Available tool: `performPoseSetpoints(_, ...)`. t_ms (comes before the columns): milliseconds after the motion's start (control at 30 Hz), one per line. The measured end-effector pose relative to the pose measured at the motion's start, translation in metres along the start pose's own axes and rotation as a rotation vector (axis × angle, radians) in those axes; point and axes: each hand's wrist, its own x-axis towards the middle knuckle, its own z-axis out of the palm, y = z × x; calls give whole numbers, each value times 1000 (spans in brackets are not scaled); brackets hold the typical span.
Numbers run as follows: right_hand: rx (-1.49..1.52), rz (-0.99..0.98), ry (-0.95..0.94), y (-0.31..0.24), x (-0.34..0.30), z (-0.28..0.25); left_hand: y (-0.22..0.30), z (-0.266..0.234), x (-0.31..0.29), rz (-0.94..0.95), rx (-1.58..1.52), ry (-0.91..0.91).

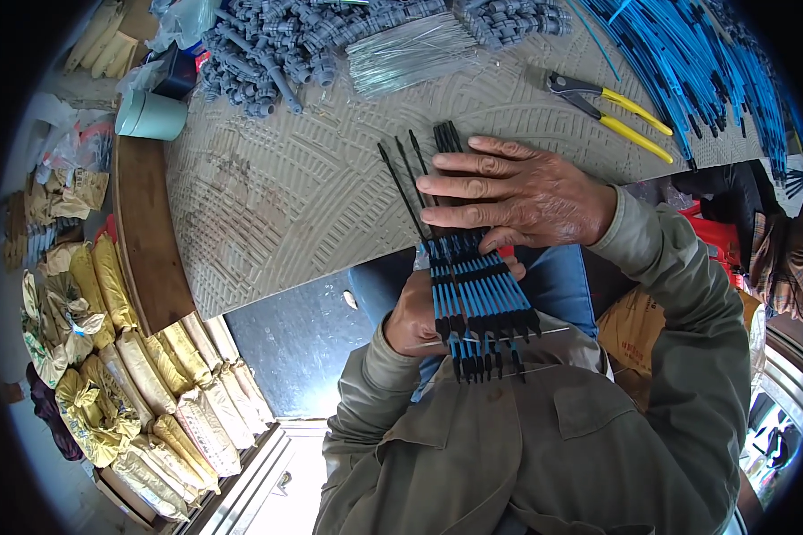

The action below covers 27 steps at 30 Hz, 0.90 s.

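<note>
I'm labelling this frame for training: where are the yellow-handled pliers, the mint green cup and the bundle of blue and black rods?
yellow-handled pliers (632,120): head view, on the handles.
mint green cup (154,117): head view, on its side wall.
bundle of blue and black rods (477,290): head view, mid-bundle.

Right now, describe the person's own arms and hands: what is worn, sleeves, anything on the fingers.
Both arms wear long, loose olive-green fabric sleeves of a jacket with a flapped chest pocket. The right sleeve ends at the wrist; the left sleeve likewise. The right hand and left hand are bare: no gloves, rings or watch visible.
</note>
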Motion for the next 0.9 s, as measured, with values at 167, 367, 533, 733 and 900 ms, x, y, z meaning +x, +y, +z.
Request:
performPoseSetpoints(167, -21, -19, 13, 1, 1, 3, 7, -3, 1, -149, -150, -38)
performPoseSetpoints(367, 12, -20, 10, 1, 4, -1, -26, -10, -11, 444, 915, -170)
performPoseSetpoints(533, 73, 4, 4, 1, 2, -1, -16, -7, -15, 1321, 2957, -91)
performPoseSetpoints(733, 72, -21, -14, 2, 2, -3, -7, -9, -17, 1312, 3128, -178)
performPoseSetpoints(900, 77, -33, -7, 0, 2, -3, -5, -10, -16, 1327, 3157, -205)
